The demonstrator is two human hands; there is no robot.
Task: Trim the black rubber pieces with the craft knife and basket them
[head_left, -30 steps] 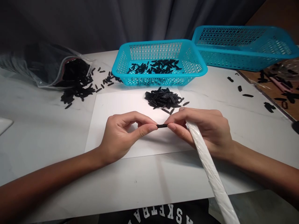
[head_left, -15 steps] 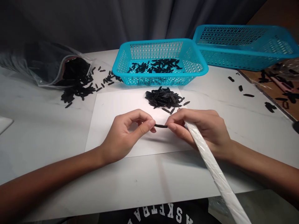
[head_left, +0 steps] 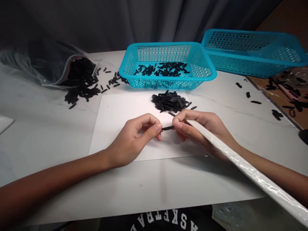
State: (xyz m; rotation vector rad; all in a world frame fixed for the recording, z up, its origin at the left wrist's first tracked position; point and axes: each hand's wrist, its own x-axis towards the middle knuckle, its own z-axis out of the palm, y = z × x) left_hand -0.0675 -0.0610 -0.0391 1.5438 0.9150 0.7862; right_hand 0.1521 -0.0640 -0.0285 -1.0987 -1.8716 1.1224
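Observation:
A small dark strip [head_left: 167, 127] spans the gap between my two hands over a white sheet [head_left: 115, 118]. My left hand [head_left: 139, 136] pinches its left end between thumb and fingertips. At its right end, my right hand [head_left: 199, 130] closes thumb and forefinger on it. A long white wrapped rod [head_left: 243, 160] also lies in my right hand and slants down to the lower right. Just beyond the hands sits a pile of black pieces [head_left: 169, 101], with one loose piece partly behind my right fingers.
Behind the pile stands a blue basket [head_left: 168, 81] with black pieces inside. Another blue basket [head_left: 240, 64] is at the back right. An open plastic bag [head_left: 53, 64] spills black pieces at left; several more are scattered at right.
The white rod has swung to a flatter slant toward the right. My left hand has shifted slightly right, and the strip between my hands now tilts up at its right end.

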